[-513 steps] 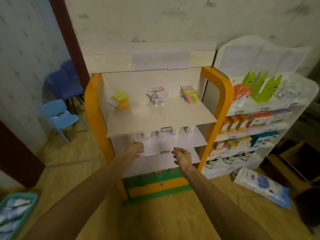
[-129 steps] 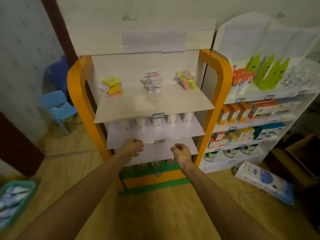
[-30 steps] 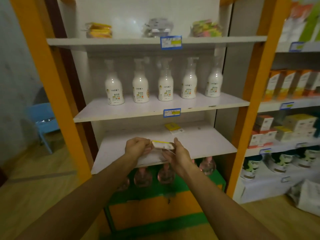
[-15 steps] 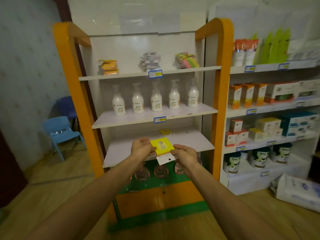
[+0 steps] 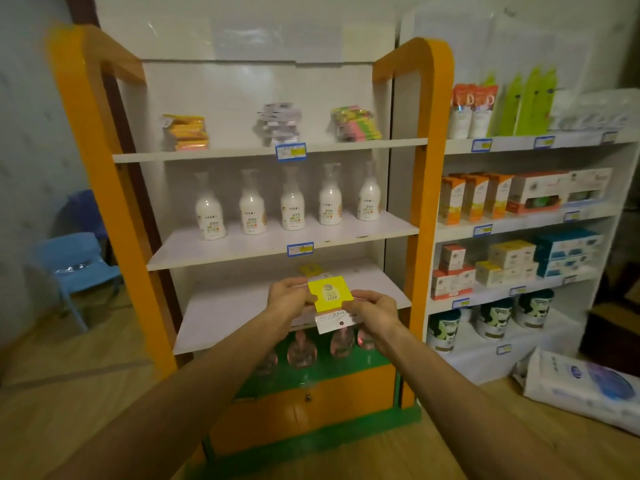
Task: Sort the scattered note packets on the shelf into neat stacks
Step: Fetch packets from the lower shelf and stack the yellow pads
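A yellow note packet (image 5: 330, 296) with a white header card is pinched between my left hand (image 5: 290, 299) and my right hand (image 5: 372, 313), in front of the third shelf (image 5: 225, 306). Behind it a second yellow packet (image 5: 310, 269) lies on that same shelf. On the top shelf (image 5: 242, 151) stand three stacks: yellow-orange packets (image 5: 187, 132) on the left, white-grey packets (image 5: 280, 122) in the middle, pink-green packets (image 5: 355, 123) on the right.
White pump bottles (image 5: 292, 202) line the second shelf. Pink bottles (image 5: 301, 349) sit below the third shelf. A white rack (image 5: 519, 220) of boxes and tins stands to the right, a white bag (image 5: 581, 386) lies on the floor, and blue chairs (image 5: 74, 271) stand at the left.
My hands have lifted the yellow packet slightly and hold it a bit higher and closer to the shelf. The view has tilted up and moved nearer to the shelving.
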